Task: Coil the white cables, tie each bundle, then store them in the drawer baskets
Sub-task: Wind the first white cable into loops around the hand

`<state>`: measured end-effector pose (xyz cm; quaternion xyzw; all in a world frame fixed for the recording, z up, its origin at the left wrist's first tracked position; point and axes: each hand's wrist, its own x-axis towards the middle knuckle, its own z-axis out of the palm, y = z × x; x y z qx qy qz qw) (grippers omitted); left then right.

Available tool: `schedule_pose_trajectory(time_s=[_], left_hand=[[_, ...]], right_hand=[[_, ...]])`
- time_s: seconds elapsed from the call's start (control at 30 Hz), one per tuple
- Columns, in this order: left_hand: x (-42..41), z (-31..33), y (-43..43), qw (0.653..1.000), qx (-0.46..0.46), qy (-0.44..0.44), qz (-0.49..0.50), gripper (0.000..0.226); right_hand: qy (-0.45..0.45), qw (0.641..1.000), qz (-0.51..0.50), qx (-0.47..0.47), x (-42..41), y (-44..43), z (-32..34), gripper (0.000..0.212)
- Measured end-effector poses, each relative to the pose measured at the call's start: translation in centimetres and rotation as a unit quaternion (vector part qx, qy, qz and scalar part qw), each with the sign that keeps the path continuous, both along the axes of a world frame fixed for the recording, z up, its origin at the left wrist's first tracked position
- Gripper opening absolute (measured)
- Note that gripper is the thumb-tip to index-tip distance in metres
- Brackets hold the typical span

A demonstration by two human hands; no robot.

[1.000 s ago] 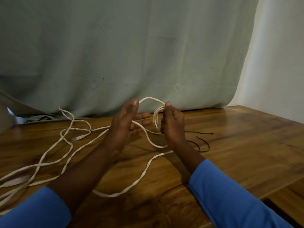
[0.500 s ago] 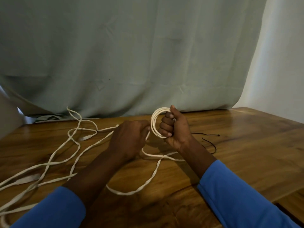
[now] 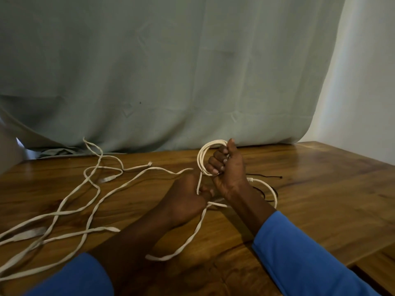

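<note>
The brown wooden table ends at 4 o'clock, with bare wood toward 3. At centre the left hand is closed round a strand of thin white cable, whose slack sprawls toward 9 o'clock. Just beyond, the right hand clamps the cable's small upright coil. A pale green curtain closes off 12 o'clock.

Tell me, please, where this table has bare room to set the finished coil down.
The widest bare patch of the table lies right of the thin black cord, out to the far right edge. A narrower bare strip runs along the curtain behind the coil. The left half is crowded with loose white cable loops.
</note>
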<state>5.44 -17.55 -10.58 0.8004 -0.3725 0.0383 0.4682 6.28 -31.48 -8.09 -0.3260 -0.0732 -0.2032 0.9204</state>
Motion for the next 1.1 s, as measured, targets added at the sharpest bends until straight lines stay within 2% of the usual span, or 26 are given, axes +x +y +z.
schedule_pose_trajectory(time_s=[0.07, 0.13, 0.17, 0.23, 0.27, 0.37, 0.47, 0.53, 0.6, 0.7, 0.8, 0.9, 1.0, 1.1], left_hand=[[-0.6, 0.1, -0.8, 0.995, -0.042, 0.087, -0.019, 0.021], [-1.2, 0.5, -1.3, 0.972, -0.091, 0.212, -0.04, 0.02], [-1.5, 0.8, -1.5, 0.956, -0.113, 0.268, -0.045, 0.019], [-1.4, 1.0, -1.3, 0.929, -0.138, 0.34, -0.05, 0.02], [-1.1, 1.1, -1.1, 0.92, -0.141, 0.362, -0.051, 0.024], [-0.3, 1.6, 0.1, 0.897, -0.132, 0.415, -0.081, 0.036], [-0.1, 2.6, 1.2, 0.876, -0.097, 0.459, -0.113, 0.034], [0.3, 3.1, 1.8, 0.867, -0.083, 0.478, -0.112, 0.03], [0.6, 3.5, 2.2, 0.868, -0.072, 0.484, -0.085, 0.021], [1.5, 4.0, 2.8, 0.891, -0.047, 0.45, -0.044, 0.021], [2.7, 5.5, 4.3, 0.907, -0.058, 0.413, -0.064, 0.018], [3.7, 6.5, 6.0, 0.942, -0.048, 0.322, -0.078, 0.025], [4.2, 6.2, 6.9, 0.954, -0.085, 0.275, -0.087, 0.026], [4.7, 5.9, 7.4, 0.949, -0.137, 0.268, -0.097, 0.029]], right_hand=[[0.006, 0.994, -0.073, -0.084, -0.4, 0.4, 0.4, 0.049], [0.014, 0.958, -0.168, -0.23, -1.0, 0.9, 0.5, 0.046], [0.013, 0.918, -0.225, -0.326, -1.3, 1.1, 0.4, 0.041], [-0.024, 0.801, -0.311, -0.511, -1.6, 1.5, 0.1, 0.031], [-0.045, 0.751, -0.331, -0.57, -1.5, 1.6, -0.1, 0.027], [-0.055, 0.671, -0.347, -0.653, -1.1, 1.9, -0.1, 0.023], [-0.058, 0.61, -0.328, -0.719, -0.8, 1.5, -0.5, 0.017], [-0.047, 0.581, -0.299, -0.756, -0.8, 1.2, -0.6, 0.017], [-0.029, 0.562, -0.266, -0.783, -0.9, 1.3, -0.7, 0.025], [-0.031, 0.548, -0.254, -0.796, -0.6, 1.5, -1.0, 0.029], [-0.036, 0.542, -0.261, -0.798, -0.6, 0.8, -1.0, 0.021], [-0.028, 0.559, -0.264, -0.786, -0.7, 0.6, -0.9, 0.024], [-0.015, 0.639, -0.208, -0.741, -0.6, 0.9, -0.9, 0.032], [0.023, 0.772, -0.081, -0.63, -0.7, 1.4, -0.7, 0.042]])
